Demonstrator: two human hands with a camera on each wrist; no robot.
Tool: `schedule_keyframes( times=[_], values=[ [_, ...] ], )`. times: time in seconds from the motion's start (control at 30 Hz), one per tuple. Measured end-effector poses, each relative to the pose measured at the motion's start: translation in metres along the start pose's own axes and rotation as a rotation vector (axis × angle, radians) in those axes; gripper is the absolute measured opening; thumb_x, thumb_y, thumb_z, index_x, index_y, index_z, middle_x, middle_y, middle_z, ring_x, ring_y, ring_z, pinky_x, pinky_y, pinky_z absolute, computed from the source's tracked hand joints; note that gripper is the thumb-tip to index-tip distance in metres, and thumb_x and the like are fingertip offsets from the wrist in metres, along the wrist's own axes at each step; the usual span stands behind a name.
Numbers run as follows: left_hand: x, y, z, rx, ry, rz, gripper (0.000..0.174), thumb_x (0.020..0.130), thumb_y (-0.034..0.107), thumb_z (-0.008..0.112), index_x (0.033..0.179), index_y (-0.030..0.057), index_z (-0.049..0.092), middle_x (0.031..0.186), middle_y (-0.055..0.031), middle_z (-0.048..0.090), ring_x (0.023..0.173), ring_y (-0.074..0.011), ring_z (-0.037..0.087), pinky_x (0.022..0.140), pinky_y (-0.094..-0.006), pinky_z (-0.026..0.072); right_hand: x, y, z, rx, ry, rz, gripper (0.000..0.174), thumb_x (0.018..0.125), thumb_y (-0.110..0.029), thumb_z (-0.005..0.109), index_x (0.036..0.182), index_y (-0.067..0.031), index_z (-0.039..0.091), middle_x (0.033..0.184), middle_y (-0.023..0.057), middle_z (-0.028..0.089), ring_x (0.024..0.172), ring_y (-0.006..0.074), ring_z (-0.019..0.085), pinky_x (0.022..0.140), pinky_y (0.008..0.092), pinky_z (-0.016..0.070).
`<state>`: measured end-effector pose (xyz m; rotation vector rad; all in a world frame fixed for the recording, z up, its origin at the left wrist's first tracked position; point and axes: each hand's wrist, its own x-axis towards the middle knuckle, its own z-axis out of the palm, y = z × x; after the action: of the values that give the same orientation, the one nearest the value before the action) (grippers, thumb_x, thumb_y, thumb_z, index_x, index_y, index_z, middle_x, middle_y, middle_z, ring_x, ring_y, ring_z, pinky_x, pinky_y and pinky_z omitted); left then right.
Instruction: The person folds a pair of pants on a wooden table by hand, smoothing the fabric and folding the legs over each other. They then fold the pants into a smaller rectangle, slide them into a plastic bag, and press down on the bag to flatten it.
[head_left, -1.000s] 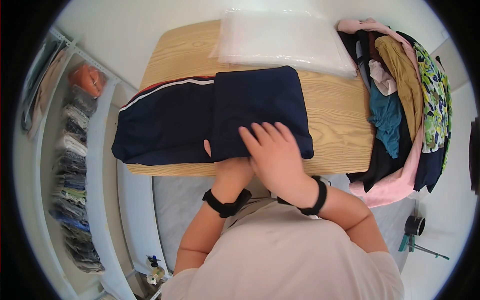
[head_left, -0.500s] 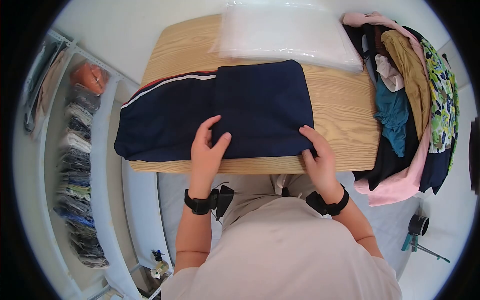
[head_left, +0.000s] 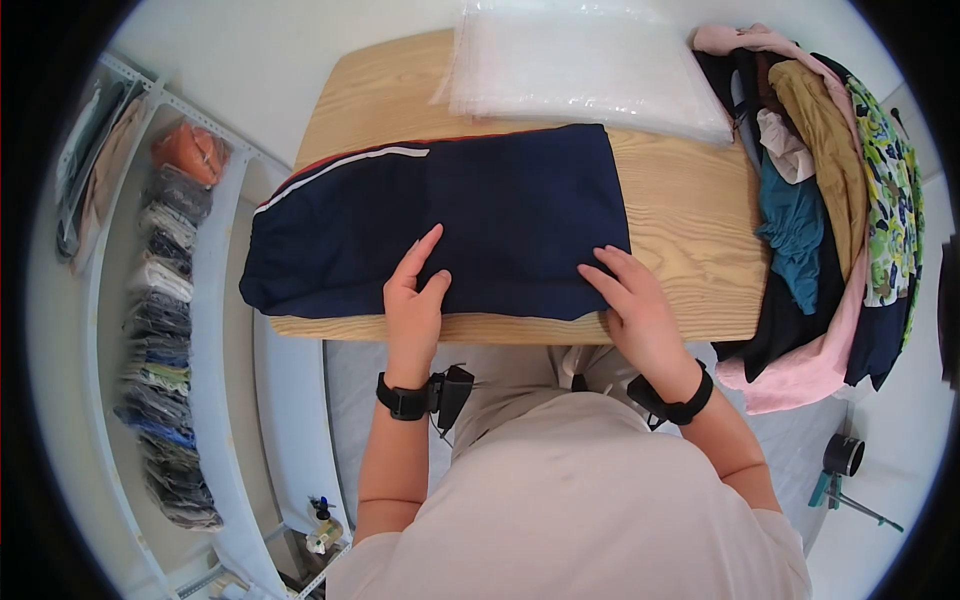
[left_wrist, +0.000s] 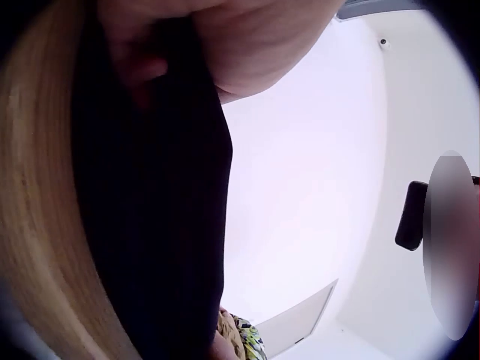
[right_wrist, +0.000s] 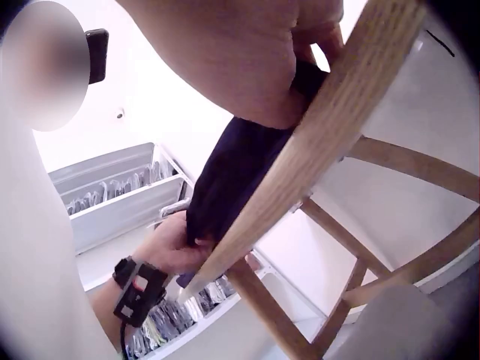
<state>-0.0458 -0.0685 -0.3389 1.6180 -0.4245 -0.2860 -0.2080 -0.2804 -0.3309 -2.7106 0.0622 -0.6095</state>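
Observation:
A folded navy garment (head_left: 500, 200), which looks like trousers with a red and white side stripe (head_left: 340, 165), lies flat along the front of the wooden table (head_left: 690, 230). My left hand (head_left: 412, 300) rests on its front edge near the middle, thumb and forefinger spread over the cloth. At the front right corner my right hand (head_left: 635, 305) touches the fabric with extended fingers, its thumb by the edge. In the left wrist view, dark cloth (left_wrist: 157, 210) fills the space below the hand. The right wrist view shows the cloth (right_wrist: 236, 169) along the table edge.
Clear plastic bags (head_left: 590, 75) lie stacked at the table's back. A heap of mixed clothes (head_left: 820, 200) hangs over the right end. Shelving (head_left: 215, 400) with bagged garments (head_left: 165, 340) stands at the left. A black-and-green stand (head_left: 840, 465) is on the right.
My hands were close together at the garment's front edge; they have moved apart, left hand leftward, right hand rightward to the corner. Most recently the right fingers have shifted slightly inward over the cloth.

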Motion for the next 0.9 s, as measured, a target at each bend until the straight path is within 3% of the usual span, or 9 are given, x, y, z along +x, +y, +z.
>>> schedule_keyframes(
  times=[0.07,0.2,0.27,0.33,0.43,0.63,0.8,0.87,0.9],
  values=[
    [0.004,-0.001,0.002,-0.017,0.019,-0.014,0.053,0.077,-0.008,0.051,0.128,0.0034,0.056,0.133,-0.0144,0.053,0.125,-0.0241,0.048,0.104,-0.0291,0.0334,-0.004,0.003,0.005,0.052,0.073,0.064,0.047,0.067,0.004,0.058,0.111,-0.0127,0.064,0.115,0.0121,0.059,0.109,0.0301,0.055,0.094,0.0426,0.0423],
    [0.007,0.011,0.005,0.061,0.028,0.176,0.054,0.076,-0.008,0.05,0.128,0.0049,0.056,0.137,-0.0173,0.049,0.13,-0.0276,0.043,0.106,-0.031,0.0312,-0.003,-0.002,0.016,-0.066,0.147,0.018,0.051,0.062,0.004,0.06,0.11,-0.0125,0.065,0.107,0.0096,0.06,0.096,0.0273,0.056,0.083,0.0409,0.0436],
    [0.007,0.012,0.001,0.299,0.178,0.344,0.055,0.077,-0.008,0.049,0.129,0.0072,0.056,0.138,-0.0183,0.048,0.131,-0.0267,0.043,0.107,-0.032,0.0311,0.003,-0.004,0.02,-0.111,0.203,-0.033,0.053,0.059,0.004,0.062,0.109,-0.0124,0.065,0.104,0.0088,0.06,0.093,0.0268,0.055,0.079,0.0401,0.0439],
    [0.014,0.001,-0.01,0.267,0.202,0.302,0.055,0.075,-0.008,0.049,0.128,0.0086,0.057,0.136,-0.0184,0.049,0.13,-0.027,0.043,0.107,-0.0326,0.0316,0.007,-0.005,0.021,-0.06,0.148,-0.011,0.054,0.059,0.008,0.061,0.109,-0.0121,0.066,0.109,0.0089,0.059,0.098,0.0285,0.055,0.083,0.0397,0.0439],
    [0.021,-0.007,-0.024,0.215,0.067,0.038,0.051,0.071,-0.004,0.048,0.118,0.007,0.064,0.128,-0.0175,0.055,0.126,-0.0277,0.047,0.107,-0.0334,0.0318,0.006,0.004,0.021,0.055,0.116,0.006,0.053,0.063,0.007,0.061,0.114,-0.01,0.062,0.111,0.0118,0.057,0.098,0.0309,0.055,0.085,0.0402,0.0436],
    [0.02,-0.009,-0.023,0.23,0.102,0.027,0.042,0.072,-0.002,0.049,0.109,0.0051,0.068,0.12,-0.0164,0.06,0.125,-0.0274,0.047,0.107,-0.0329,0.0305,-0.003,0.006,0.011,0.469,0.209,0.368,0.052,0.068,0.008,0.058,0.118,-0.0075,0.055,0.125,0.0157,0.05,0.104,0.0297,0.055,0.09,0.0367,0.0442],
    [0.021,-0.008,-0.024,0.202,0.078,0.008,0.041,0.072,-0.003,0.05,0.109,0.0044,0.068,0.117,-0.0144,0.061,0.12,-0.0254,0.05,0.104,-0.0318,0.0321,-0.012,0.01,0.012,0.715,0.166,0.421,0.037,0.071,0.01,0.053,0.104,-0.0051,0.059,0.126,0.0127,0.053,0.1,0.0233,0.055,0.081,0.0296,0.0461],
    [0.023,-0.01,-0.025,0.161,0.082,0.041,0.039,0.075,-0.004,0.049,0.109,-0.001,0.066,0.109,-0.0058,0.063,0.095,-0.013,0.056,0.089,-0.023,0.0404,-0.01,0.008,0.009,0.749,0.138,0.448,0.032,0.071,0.01,0.051,0.099,-0.0043,0.06,0.125,0.0115,0.054,0.099,0.0215,0.055,0.078,0.0271,0.046],
    [0.024,-0.01,-0.027,0.16,0.08,0.038,0.039,0.075,-0.004,0.049,0.109,-0.001,0.066,0.109,-0.0058,0.063,0.095,-0.013,0.056,0.089,-0.023,0.0404,-0.009,0.006,0.007,0.729,0.123,0.45,0.029,0.071,0.01,0.051,0.095,-0.0042,0.061,0.123,0.0114,0.056,0.1,0.0226,0.056,0.079,0.0281,0.0455]
  ],
)
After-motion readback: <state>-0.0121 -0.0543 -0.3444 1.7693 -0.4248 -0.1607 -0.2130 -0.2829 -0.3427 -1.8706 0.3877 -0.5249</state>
